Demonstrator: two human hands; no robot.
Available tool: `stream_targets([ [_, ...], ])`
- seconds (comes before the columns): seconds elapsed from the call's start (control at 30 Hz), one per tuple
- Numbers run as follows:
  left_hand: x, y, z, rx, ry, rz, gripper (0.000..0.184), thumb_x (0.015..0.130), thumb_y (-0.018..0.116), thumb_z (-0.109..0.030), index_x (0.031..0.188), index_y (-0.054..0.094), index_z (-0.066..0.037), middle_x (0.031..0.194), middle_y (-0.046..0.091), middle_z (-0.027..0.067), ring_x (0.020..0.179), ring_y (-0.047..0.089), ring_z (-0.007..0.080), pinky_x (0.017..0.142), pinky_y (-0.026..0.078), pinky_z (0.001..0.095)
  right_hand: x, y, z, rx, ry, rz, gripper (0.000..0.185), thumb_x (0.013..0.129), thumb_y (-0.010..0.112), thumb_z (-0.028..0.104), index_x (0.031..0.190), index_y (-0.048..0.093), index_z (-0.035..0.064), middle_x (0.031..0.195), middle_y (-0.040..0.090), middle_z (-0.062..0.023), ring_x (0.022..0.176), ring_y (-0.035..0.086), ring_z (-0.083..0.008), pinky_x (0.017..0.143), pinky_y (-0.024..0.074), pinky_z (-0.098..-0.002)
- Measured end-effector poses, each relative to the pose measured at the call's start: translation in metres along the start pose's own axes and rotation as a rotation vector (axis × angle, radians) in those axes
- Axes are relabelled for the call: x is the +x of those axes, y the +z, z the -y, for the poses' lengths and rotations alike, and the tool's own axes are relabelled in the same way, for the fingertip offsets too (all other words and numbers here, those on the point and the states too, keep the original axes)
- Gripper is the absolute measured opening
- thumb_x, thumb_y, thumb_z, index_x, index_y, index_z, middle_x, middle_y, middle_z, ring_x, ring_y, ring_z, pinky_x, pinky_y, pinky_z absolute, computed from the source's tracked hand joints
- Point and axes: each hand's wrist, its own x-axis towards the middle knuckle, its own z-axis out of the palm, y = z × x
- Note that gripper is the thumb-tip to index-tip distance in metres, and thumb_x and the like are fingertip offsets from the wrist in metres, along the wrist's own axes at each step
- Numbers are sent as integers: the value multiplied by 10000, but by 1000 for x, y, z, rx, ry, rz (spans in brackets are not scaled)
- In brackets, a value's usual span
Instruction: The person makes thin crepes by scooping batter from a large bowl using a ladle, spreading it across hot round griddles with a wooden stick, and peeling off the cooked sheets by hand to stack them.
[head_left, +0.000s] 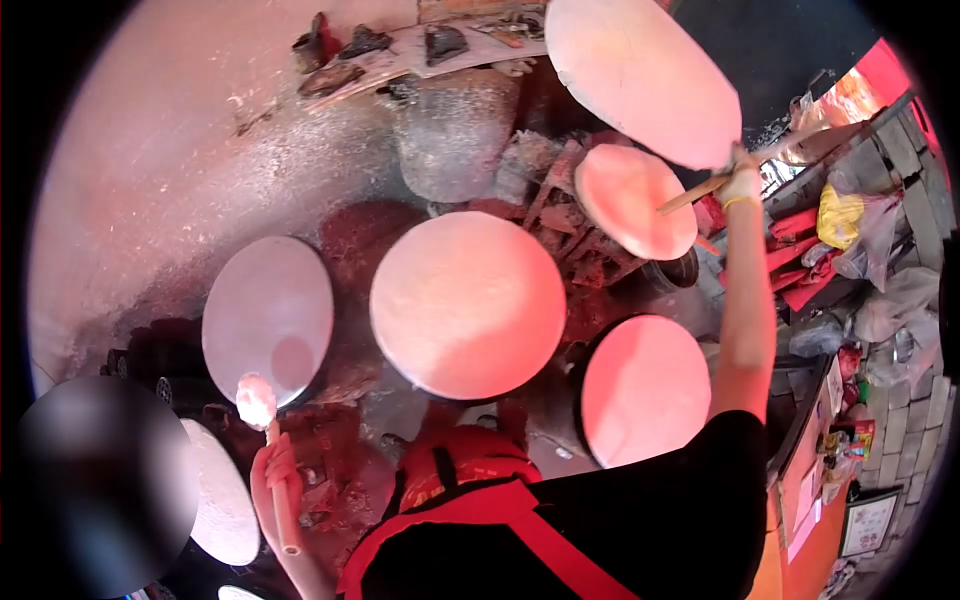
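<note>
My left hand (275, 462) is closed round a wooden handle (284, 505) with a bright white lump (256, 402) at its far end. That lump overlaps the near edge of a grey round plate (265, 310). My right hand (742, 180) reaches far forward and grips a long wooden stick (690, 196), whose near end crosses a smaller pale disc (625, 195). Touching or just behind that hand is the lower corner of a large, pale oval sheet (645, 80). I cannot tell whether the fingers also hold the sheet.
A wide pale round plate (468, 300) stands before me, another pale one (648, 390) to its right. At left are a white disc (225, 490) and a dark blurred shape (110, 480). Bricks (570, 215) and a grey drum (455, 130) lie ahead; an orange table (795, 490) is right.
</note>
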Motion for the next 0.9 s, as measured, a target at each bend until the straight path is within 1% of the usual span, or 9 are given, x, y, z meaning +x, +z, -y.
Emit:
stream_targets([
  [0.2, -10, 19, 124, -87, 89, -138, 203, 939, 381, -69, 1108, 381, 42, 684, 405, 26, 524, 406, 103, 478, 382, 230, 51, -155, -172, 68, 174, -455, 139, 878, 567, 145, 785, 477, 95, 589, 408, -6, 435, 384, -150, 404, 364, -302],
  [0.3, -15, 12, 146, -152, 63, -152, 213, 939, 371, -70, 1121, 354, 39, 689, 406, 30, 526, 413, 105, 474, 384, 228, 34, -186, -235, -67, 211, -730, 174, 851, 577, 113, 949, 569, -30, 781, 602, -65, 553, 549, -182, 441, 422, -322],
  [0.43, -35, 42, 200, -245, 28, -102, 165, 940, 365, -74, 1076, 356, 18, 704, 407, 38, 510, 404, 101, 469, 396, 235, 14, -207, -284, -146, 81, -878, 245, 821, 615, 146, 923, 625, -76, 873, 659, -115, 728, 625, -226, 614, 511, -365],
  [0.57, -51, 24, 199, -202, 75, -96, 162, 936, 368, -80, 1061, 367, 22, 705, 415, 40, 498, 409, 98, 459, 405, 233, 10, -216, -290, -130, 106, -828, 290, 826, 611, 156, 1018, 590, -59, 873, 644, -116, 733, 606, -227, 637, 504, -352],
  [0.67, -74, -12, 193, 141, 356, -236, 198, 928, 373, -81, 1081, 369, 44, 690, 419, 36, 493, 417, 95, 449, 403, 231, -7, -207, -281, 9, 50, -844, 325, 869, 589, 240, 1082, 541, -1, 777, 599, -90, 620, 553, -204, 538, 465, -317],
  [0.77, -106, -46, 198, 383, 476, -302, 280, 918, 376, -71, 1142, 362, 96, 675, 424, 42, 482, 425, 87, 420, 395, 222, -76, -160, -240, -19, 299, -717, 332, 901, 526, 287, 1121, 532, 37, 925, 568, -92, 668, 514, -176, 563, 426, -307],
  [0.83, -134, -56, 221, -358, 244, -44, 291, 920, 382, -75, 1145, 374, 110, 677, 429, 42, 475, 425, 85, 412, 395, 216, -129, -129, -240, 81, 452, -358, 268, 897, 530, 319, 1086, 551, 129, 732, 528, -31, 527, 455, -135, 465, 391, -295],
  [0.87, -148, -63, 235, -82, 527, -253, 284, 921, 397, -80, 1121, 404, 121, 666, 429, 31, 472, 432, 86, 410, 400, 214, -161, -111, -246, 78, 566, -147, 238, 892, 539, 327, 1049, 548, 149, 643, 474, -5, 455, 402, -121, 409, 356, -283],
  [0.9, -165, -91, 236, -190, 481, -155, 264, 924, 401, -88, 1094, 427, 112, 676, 459, 44, 497, 461, 96, 436, 418, 216, -199, -89, -253, 75, 687, 86, 209, 887, 548, 336, 1012, 545, 169, 554, 419, 20, 383, 348, -108, 353, 320, -272],
])
